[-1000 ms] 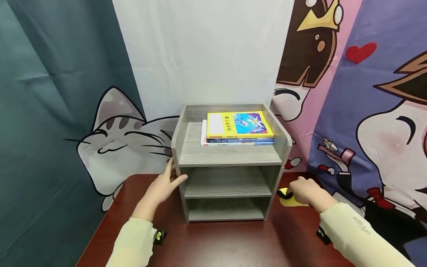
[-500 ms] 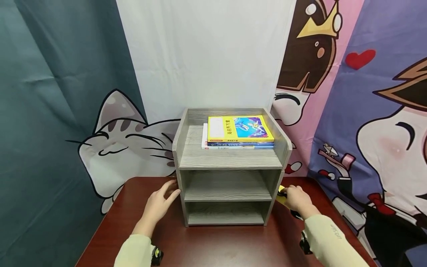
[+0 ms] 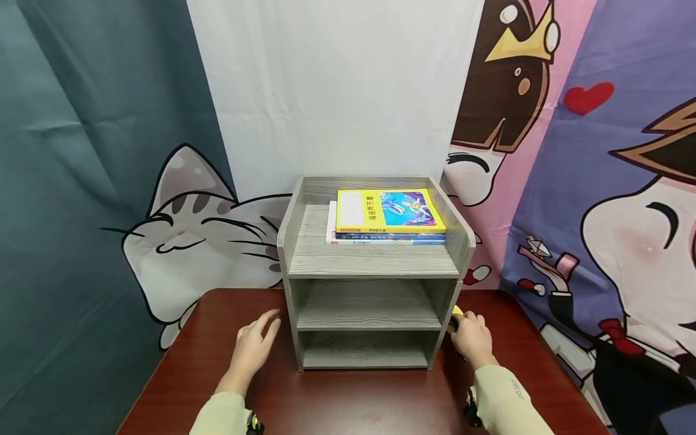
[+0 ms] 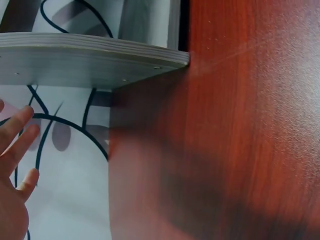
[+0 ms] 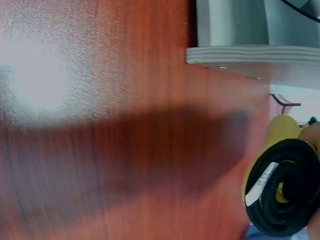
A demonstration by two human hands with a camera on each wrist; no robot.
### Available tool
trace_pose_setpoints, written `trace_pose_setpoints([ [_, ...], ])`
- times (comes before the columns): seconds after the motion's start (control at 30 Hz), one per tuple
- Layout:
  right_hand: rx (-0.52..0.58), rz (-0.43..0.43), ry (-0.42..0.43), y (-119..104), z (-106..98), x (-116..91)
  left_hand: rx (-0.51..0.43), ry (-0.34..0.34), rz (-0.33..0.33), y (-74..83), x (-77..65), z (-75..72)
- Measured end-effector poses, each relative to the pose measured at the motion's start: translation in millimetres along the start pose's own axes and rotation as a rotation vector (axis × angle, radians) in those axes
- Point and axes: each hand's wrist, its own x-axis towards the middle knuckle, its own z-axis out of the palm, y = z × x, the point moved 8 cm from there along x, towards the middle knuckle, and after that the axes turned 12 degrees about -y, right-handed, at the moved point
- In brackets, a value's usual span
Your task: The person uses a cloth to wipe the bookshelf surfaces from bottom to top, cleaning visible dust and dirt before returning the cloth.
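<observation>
My left hand (image 3: 252, 344) hovers just left of a small grey wood-grain shelf unit (image 3: 372, 266), with its fingers loosely bent and holding nothing. In the left wrist view, the fingers (image 4: 17, 145) are spread and apart from the shelf's side panel (image 4: 75, 60). On the shelf's other side, my right hand (image 3: 472, 338) grips a rolled yellow-and-black cloth (image 3: 455, 312). The right wrist view shows the end of the cloth roll (image 5: 280, 200), a black spiral with a white tag. Much of the roll is hidden behind the hand and shelf in the head view.
A stack of books (image 3: 388, 211), a yellow one uppermost, lies on the shelf's top. Two lower compartments face me. The unit stands on a reddish-brown table (image 3: 364, 399), before a white curtain (image 3: 337, 90) and cartoon-printed cloth (image 3: 549, 181) at right.
My left hand has come off the shelf's side and drawn back toward me. The right hand has moved left with the yellow-and-black cloth, close to the shelf's right side.
</observation>
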Motion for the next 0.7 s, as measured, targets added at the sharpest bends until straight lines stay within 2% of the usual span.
trace_pose_setpoints([
  [0.23,-0.026,-0.037,0.078,-1,21,1,0.014,-0.023,-0.056,-11.4,-2.6,7.8],
  [0.43,-0.055,-0.035,0.158,0,33,-2,0.022,-0.019,-0.068,-16.1,-6.1,9.5],
  [0.6,-0.024,0.003,0.095,2,47,-1,0.029,-0.023,-0.076,-17.5,-7.4,7.4],
  [0.7,-0.028,-0.007,0.057,-1,53,1,0.031,-0.02,-0.072,-17.1,-5.4,5.4],
])
